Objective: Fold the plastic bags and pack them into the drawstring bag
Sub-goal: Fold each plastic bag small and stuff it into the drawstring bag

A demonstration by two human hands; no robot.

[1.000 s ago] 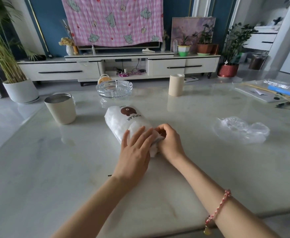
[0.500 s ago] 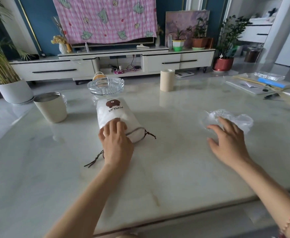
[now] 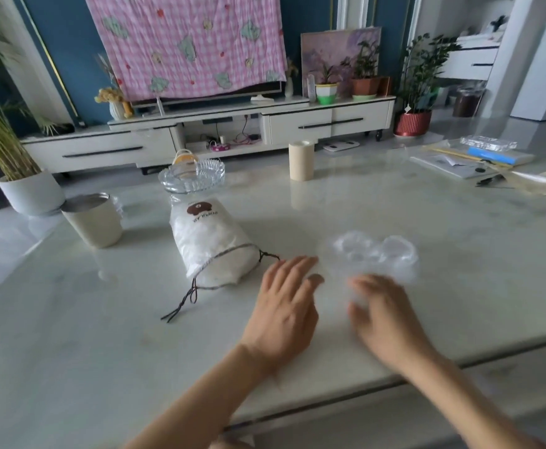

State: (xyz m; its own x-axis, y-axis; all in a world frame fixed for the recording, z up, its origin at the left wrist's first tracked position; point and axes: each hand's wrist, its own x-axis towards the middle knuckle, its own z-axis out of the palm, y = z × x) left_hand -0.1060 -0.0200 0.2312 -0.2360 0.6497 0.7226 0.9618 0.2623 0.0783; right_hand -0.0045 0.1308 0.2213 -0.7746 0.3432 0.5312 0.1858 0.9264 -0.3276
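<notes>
From the head view, on the tabletop point(image 3: 427, 205): a stuffed white drawstring bag point(image 3: 210, 247) on its side, cords trailing nearward, and a crumpled clear plastic bag point(image 3: 375, 254) apart to its right. Left hand point(image 3: 284, 306) flat, fingers straight, holding nothing, just right of the drawstring bag's mouth. Right hand point(image 3: 385, 315) at the plastic bag's near edge, fingers loosely bent, too blurred to tell whether gripping.

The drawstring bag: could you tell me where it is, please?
Head view: the drawstring bag lies left of centre, just in front of the glass ashtray, between the beige cup and the left hand.
</notes>
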